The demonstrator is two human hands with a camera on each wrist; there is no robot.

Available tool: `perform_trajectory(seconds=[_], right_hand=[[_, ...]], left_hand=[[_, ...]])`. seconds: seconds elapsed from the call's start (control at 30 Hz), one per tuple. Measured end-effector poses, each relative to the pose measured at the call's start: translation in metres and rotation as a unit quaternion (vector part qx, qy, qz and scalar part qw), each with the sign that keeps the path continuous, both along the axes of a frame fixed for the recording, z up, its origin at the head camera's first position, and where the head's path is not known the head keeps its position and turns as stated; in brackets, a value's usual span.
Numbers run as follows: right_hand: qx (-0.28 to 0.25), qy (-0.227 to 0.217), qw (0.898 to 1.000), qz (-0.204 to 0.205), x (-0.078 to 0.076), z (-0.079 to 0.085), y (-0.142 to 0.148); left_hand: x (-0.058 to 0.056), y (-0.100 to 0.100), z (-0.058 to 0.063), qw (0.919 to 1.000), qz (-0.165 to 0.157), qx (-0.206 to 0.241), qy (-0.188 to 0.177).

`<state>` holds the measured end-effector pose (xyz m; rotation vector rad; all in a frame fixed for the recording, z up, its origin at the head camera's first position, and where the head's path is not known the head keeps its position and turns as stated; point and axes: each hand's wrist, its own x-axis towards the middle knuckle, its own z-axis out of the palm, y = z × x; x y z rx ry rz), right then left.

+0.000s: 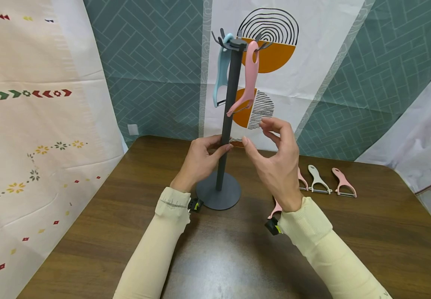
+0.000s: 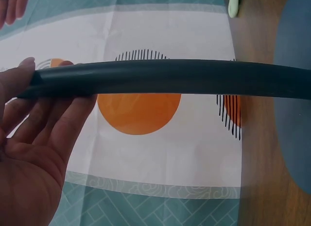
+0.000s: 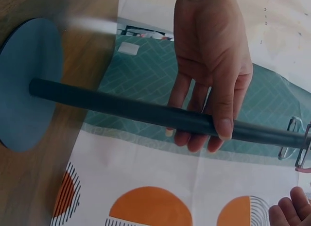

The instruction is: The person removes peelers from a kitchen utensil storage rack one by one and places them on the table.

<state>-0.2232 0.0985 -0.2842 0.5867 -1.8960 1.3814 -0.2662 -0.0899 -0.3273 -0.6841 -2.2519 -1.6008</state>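
A dark grey stand (image 1: 232,87) with a round base (image 1: 222,199) rises from the table, prongs fanning out at its top. My left hand (image 1: 203,160) grips the pole at mid height, thumb on one side and fingers behind, as the right wrist view also shows. A light blue peeler (image 1: 222,68) and a pink peeler (image 1: 252,72) hang from the prongs, blades down. Just right of the pole and below the pink peeler, my right hand (image 1: 278,166) is raised with thumb and fingers apart, holding nothing.
On the table (image 1: 380,232) to the right lie a white peeler (image 1: 317,179), a pink peeler (image 1: 344,182) and another pink one (image 1: 302,182) partly behind my right hand. A further pink piece (image 1: 275,210) shows beside my right wrist. Patterned cloth (image 1: 155,83) hangs behind the table.
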Motion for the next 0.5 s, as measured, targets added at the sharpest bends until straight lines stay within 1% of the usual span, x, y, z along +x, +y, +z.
perform_trajectory(seconds=[0.27, 0.5], right_hand=[[-0.006, 0.009, 1.000, 0.006, -0.0005, 0.0050, -0.0040], [-0.007, 0.008, 1.000, 0.007, -0.0020, 0.0072, -0.0063]], left_hand=[[-0.0001, 0.0000, -0.0002, 1.0000, 0.003, -0.003, -0.003], [0.0000, 0.0003, 0.0004, 1.0000, 0.005, -0.004, -0.007]])
